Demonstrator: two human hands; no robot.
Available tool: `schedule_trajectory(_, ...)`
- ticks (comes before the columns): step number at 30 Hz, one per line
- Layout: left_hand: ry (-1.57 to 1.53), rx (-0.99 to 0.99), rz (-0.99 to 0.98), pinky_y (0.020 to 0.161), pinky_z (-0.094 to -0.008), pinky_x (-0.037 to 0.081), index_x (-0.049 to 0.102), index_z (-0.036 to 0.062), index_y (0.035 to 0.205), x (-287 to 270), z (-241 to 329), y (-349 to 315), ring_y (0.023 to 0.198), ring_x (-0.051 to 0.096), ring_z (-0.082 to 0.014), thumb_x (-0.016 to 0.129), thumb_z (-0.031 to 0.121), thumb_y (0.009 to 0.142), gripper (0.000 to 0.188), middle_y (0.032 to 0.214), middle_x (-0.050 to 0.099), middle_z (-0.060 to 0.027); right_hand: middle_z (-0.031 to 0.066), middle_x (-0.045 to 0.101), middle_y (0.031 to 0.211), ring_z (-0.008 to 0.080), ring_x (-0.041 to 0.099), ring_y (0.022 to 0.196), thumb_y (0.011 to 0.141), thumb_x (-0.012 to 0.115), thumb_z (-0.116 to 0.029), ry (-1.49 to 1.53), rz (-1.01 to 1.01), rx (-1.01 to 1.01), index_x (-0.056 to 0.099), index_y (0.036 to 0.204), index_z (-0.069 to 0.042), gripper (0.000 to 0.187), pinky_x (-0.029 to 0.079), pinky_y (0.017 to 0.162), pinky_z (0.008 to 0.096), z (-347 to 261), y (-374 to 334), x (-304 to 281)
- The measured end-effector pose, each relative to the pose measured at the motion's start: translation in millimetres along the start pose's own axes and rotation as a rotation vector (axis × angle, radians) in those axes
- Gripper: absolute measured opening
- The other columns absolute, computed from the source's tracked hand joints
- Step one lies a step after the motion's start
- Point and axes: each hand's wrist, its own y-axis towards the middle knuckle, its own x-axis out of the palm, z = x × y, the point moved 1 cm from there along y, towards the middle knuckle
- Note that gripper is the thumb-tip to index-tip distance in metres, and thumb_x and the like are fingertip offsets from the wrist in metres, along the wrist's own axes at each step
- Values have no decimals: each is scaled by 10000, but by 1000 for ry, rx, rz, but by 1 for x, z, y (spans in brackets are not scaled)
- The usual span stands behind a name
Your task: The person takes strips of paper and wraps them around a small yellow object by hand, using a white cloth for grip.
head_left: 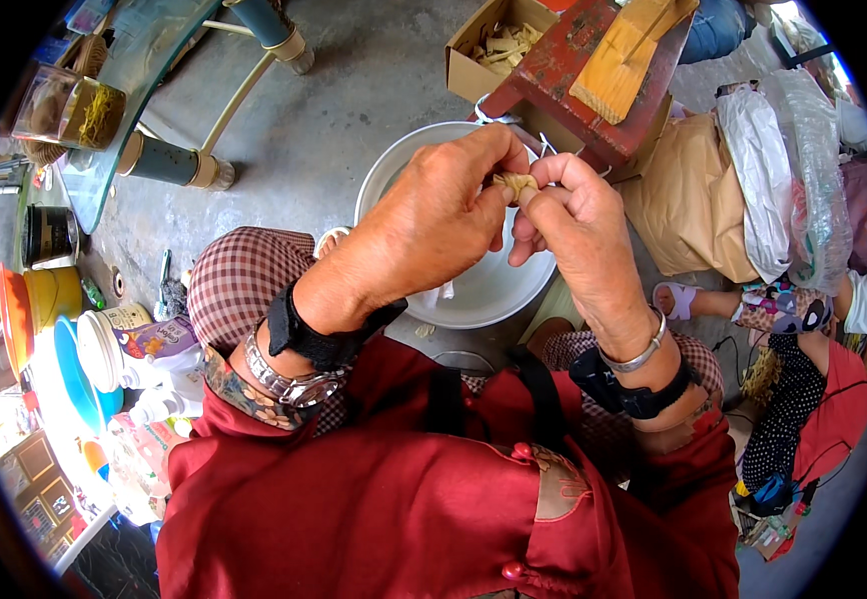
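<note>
Fingers (490,207) of the left hand (419,220) and right hand (583,215) are pinched together on a small, pale yellow piece (517,183), gripping it from both sides. It is held up above a white basin (488,292) (what exactly it is, one cannot tell). Beyond the basin, an open cardboard box (470,75) holds pale scraps (505,48); a brown paper bag (688,205) lies right.
</note>
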Motion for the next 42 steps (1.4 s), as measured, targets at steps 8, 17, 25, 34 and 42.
schedule_trajectory(8, 138, 141, 122, 570, -278, 445, 535, -30, 918, 8, 0, 2, 637, 530, -129, 501, -31, 815, 108, 746, 573, -81, 93, 606, 701, 138, 607, 547, 891, 508, -36, -7, 17, -17, 471, 955, 32, 101, 498, 504, 242, 1, 0, 0)
schedule_trajectory(17, 162, 144, 194, 621, -298, 455, 520, -3, 902, 12, 1, 4, 665, 548, -168, 503, -19, 788, 116, 720, 577, -116, 95, 606, 768, 139, 621, 650, 867, 485, 38, -36, -35, -175, 430, 1004, 37, 148, 527, 566, 257, 6, -2, 2)
schedule_trajectory(25, 181, 112, 226, 608, -298, 447, 499, 15, 882, 16, -4, 8, 655, 532, -163, 493, -26, 794, 98, 709, 558, -112, 96, 612, 728, 130, 620, 618, 876, 495, 29, -301, 34, -302, 453, 1002, 14, 134, 509, 544, 263, 10, -5, 3)
schedule_trajectory(34, 167, 148, 188, 595, -316, 441, 477, 28, 929, 19, -7, 6, 635, 503, -175, 532, -26, 807, 144, 711, 551, -126, 93, 624, 664, 117, 606, 548, 863, 572, -32, -294, 86, -200, 501, 862, 29, 93, 483, 499, 259, 1, 2, -3)
schedule_trajectory(42, 53, 124, 83, 561, -264, 452, 475, -6, 949, 13, -12, 5, 654, 544, -112, 459, -39, 869, 88, 773, 555, -53, 91, 621, 635, 119, 600, 543, 814, 619, -44, -418, 116, -280, 513, 835, 6, 119, 464, 498, 276, 8, 7, -6)
